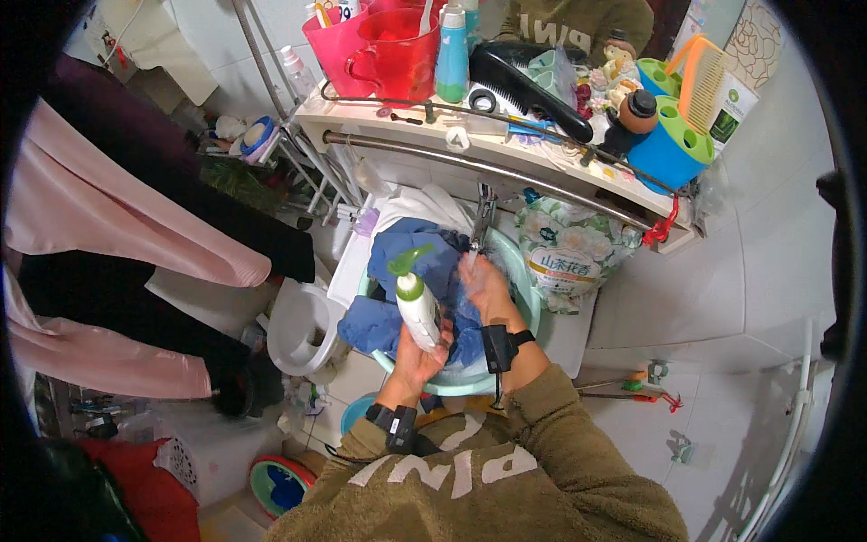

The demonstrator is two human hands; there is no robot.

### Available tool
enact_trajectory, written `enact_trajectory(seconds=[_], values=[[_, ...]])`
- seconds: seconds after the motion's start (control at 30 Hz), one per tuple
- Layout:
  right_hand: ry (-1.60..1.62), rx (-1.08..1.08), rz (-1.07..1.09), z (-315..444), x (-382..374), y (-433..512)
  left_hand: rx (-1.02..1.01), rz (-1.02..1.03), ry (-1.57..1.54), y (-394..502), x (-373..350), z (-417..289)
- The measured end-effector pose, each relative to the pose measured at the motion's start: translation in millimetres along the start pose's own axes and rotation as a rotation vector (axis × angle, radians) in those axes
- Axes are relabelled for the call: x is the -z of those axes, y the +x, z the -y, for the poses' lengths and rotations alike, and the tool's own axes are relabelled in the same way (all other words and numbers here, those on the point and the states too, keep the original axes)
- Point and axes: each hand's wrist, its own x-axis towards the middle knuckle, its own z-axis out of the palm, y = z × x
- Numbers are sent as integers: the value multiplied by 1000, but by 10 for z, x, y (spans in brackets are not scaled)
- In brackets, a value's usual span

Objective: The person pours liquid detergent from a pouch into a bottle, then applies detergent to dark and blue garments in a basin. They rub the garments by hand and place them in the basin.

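My left hand (421, 359) grips a white pump bottle (421, 315) with a green collar and green pump head, tilted over a basin. Under the metal faucet (482, 217) is my right hand (486, 288), with water running onto it; it appears to hold nothing. Below both hands, blue cloth (389, 325) fills much of the pale green basin (535, 291). A white cloth (423, 203) lies behind it by the wall. The bottle hides part of the blue cloth.
Above the faucet, a shelf (433, 132) with a metal rail carries red cups (396, 54), a black comb (528, 88) and a blue holder (670, 156). A detergent bag (569, 251) stands right of the basin. Clothes (129, 210) hang at left near a toilet (305, 328).
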Motion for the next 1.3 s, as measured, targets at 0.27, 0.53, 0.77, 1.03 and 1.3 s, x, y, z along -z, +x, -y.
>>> enact_trajectory(seconds=[0.27, 0.53, 0.77, 1.03, 1.3], values=[[-308, 23, 406, 36, -704, -1435, -171, -111, 56, 105, -28, 9], [-1189, 318, 467, -163, -741, -2034, -394, -125, 411, -41, -190, 137], [-1178, 601, 315, -265, -809, -1552, -218, -141, 371, 67, 61, 100], [-1451, 992, 454, -373, -718, -1632, -382, -12, 535, -51, 117, 165], [-1382, 839, 646, -67, -391, -1515, -275, -20, 353, 35, 39, 114]])
